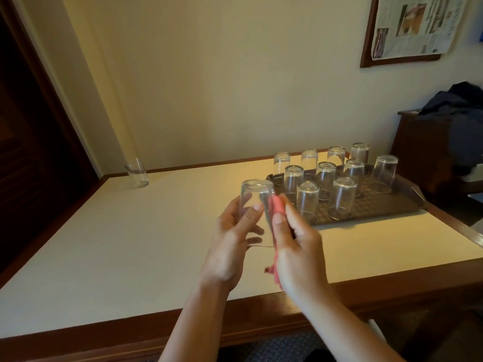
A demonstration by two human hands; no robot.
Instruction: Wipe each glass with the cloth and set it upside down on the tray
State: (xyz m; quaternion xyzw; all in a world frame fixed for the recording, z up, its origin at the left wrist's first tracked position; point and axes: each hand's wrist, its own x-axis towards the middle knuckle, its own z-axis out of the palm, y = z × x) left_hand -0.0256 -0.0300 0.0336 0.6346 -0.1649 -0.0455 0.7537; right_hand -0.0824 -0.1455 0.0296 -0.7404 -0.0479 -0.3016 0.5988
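Note:
My left hand (232, 239) grips a clear glass (254, 199) held upside down above the table, base at the top. My right hand (295, 244) holds a pink cloth (276, 209) pressed against the glass's right side; a tail of the cloth hangs below the palm. Just right of the held glass lies a brown tray (407, 205) with several clear glasses (341, 198) standing upside down in rows. One more glass (137, 172) stands upright alone at the table's far left, close to the wall.
The white table (104, 244) has a brown wooden border, and its near edge runs under my forearms. At the right stands a dark cabinet (420, 150) with dark clothing (460, 121) heaped on it. A framed newspaper (415, 24) hangs on the wall.

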